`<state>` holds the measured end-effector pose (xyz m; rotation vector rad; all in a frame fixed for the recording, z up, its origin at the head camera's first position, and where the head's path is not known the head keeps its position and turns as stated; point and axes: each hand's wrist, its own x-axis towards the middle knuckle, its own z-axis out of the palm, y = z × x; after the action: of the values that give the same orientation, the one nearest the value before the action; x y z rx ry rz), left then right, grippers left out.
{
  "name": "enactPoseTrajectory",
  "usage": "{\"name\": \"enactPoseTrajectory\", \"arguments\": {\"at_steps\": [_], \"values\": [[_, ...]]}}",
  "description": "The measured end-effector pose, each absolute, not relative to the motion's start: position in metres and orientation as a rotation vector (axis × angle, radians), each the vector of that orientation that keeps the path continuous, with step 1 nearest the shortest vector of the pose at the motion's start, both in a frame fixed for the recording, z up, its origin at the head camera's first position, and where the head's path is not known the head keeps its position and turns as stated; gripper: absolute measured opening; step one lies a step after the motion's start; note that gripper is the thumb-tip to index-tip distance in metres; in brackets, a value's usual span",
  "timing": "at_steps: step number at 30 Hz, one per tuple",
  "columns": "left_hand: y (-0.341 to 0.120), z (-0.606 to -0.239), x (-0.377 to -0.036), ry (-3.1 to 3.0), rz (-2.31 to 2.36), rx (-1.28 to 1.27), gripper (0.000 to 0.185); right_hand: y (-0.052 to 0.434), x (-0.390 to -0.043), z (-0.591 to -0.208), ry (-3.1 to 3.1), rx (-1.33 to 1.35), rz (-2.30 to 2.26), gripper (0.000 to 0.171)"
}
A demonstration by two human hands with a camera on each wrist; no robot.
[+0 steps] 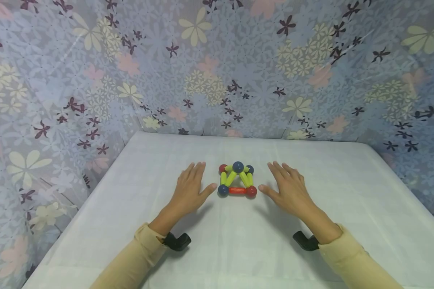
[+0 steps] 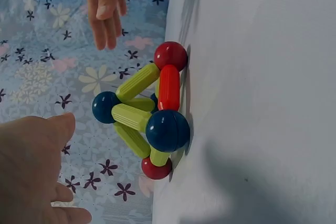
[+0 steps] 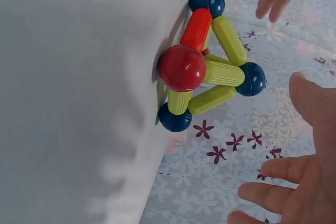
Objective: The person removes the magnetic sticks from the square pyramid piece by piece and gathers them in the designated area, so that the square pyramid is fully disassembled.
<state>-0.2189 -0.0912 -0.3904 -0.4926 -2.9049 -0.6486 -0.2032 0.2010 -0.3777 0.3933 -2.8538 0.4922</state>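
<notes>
Head camera looks forward and down from above the person's arms, taking in the whole white cloth-covered table (image 1: 137, 224) and the floral curtain backdrop (image 1: 94, 80) from a middling distance. Left wrist camera sits low and close, rolled sideways (the table stands upright along its right edge), looking across at the small pyramid of yellow-green and red rods and blue and red balls (image 2: 149, 111). Right wrist camera mirrors it from the opposite side, equally close. All three share that pyramid (image 3: 207, 66).

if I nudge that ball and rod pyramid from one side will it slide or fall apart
The pyramid likely slides rather than tips: four corner balls rest flat on the white table. It looks like light plastic. The joints are only rod ends meeting balls, so a hard sideways push may pop one loose.
</notes>
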Motion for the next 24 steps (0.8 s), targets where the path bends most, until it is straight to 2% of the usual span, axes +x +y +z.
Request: {"name": "enactPoseTrajectory", "arguments": {"at_steps": [24], "values": [[-0.064, -0.398, -0.237, -2.793, -1.138, -0.475, 0.063, 0.179, -0.237, -0.373, -2.784, 0.460, 0.822, 0.059]]}}
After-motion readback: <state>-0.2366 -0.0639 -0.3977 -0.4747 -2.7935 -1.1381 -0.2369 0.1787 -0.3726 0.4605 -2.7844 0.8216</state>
